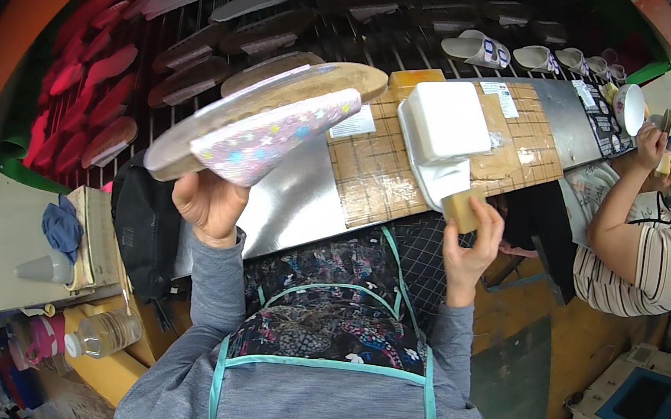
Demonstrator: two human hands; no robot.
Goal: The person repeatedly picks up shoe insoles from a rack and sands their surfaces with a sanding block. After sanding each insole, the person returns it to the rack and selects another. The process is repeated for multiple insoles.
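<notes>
My left hand (211, 206) is closed on a slipper (278, 126), holding it tilted above the bench from beneath. The slipper has a pale pink upper with coloured flecks and a tan footbed. A small yellowish sponge block (463, 210) is pinched between the fingers of my right hand (474, 251). This block is at the near edge of a white tray (416, 159), where a white box-shaped container (452, 121) stands. I cannot see what the container holds.
Several soles and slippers rest on a dark barred conveyor (314, 9) beyond the bench (358, 204), with red ones at left. An orange block (416, 80) lies behind the container. At right, a co-worker (641, 249) handles a piece. A plastic bottle (105, 334) lies lower left.
</notes>
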